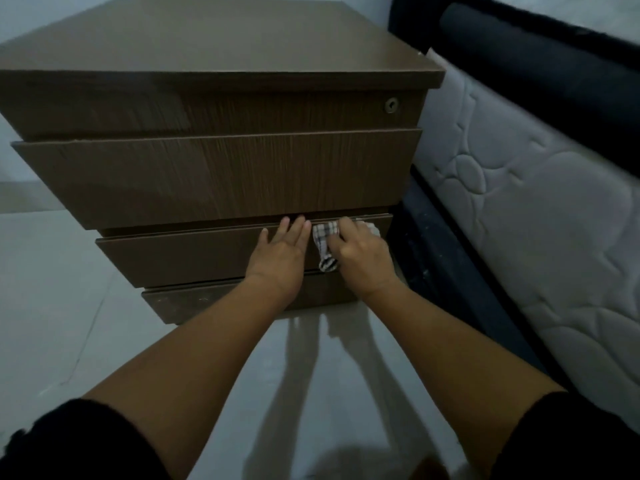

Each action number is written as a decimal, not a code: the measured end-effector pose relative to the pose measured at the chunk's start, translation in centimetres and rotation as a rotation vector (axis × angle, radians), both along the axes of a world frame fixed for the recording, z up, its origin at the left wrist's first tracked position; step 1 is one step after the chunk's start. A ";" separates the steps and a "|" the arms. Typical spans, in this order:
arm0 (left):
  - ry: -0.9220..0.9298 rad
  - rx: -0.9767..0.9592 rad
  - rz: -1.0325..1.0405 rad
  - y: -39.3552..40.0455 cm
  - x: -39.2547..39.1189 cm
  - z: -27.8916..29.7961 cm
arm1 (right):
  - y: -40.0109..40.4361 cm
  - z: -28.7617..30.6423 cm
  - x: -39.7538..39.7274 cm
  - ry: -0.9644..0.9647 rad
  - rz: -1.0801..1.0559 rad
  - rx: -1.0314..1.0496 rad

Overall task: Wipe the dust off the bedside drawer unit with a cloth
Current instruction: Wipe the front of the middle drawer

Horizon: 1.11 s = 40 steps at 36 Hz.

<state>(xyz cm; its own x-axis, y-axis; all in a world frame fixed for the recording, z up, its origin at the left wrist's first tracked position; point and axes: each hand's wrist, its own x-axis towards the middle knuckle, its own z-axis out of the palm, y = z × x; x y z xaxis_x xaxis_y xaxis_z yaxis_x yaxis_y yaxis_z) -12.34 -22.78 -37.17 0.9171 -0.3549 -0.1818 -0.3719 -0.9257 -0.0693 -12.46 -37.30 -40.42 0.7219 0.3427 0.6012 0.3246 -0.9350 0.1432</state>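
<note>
The brown wood-grain bedside drawer unit [214, 174] fills the upper middle of the head view, with three drawer fronts and a round lock at the top right. My right hand [360, 252] grips a checked white cloth [325, 239] and presses it against the upper right part of the third drawer front [173, 258]. Part of the cloth hangs below my fingers. My left hand [282, 252] lies flat and open on the same drawer front, just left of the cloth, fingertips at the gap under the second drawer.
A white quilted mattress [540, 209] on a dark bed frame [450, 271] stands close against the unit's right side. Pale glossy floor [69, 306] stretches to the left and in front. The unit's dusty base panel [194, 303] sits just above the floor.
</note>
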 end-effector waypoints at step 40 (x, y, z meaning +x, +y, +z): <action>0.066 0.000 0.018 -1.6 0.5 0.7 | -4.2 -0.3 -0.4 -0.056 -0.015 -0.015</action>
<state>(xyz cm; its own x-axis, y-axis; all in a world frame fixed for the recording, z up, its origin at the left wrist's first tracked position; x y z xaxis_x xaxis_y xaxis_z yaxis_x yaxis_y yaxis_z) -11.84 -24.36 -36.43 0.9093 -0.3382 -0.2426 -0.3589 -0.9323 -0.0455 -12.83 -41.53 -40.69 0.6925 0.3411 0.6357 0.3015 -0.9374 0.1745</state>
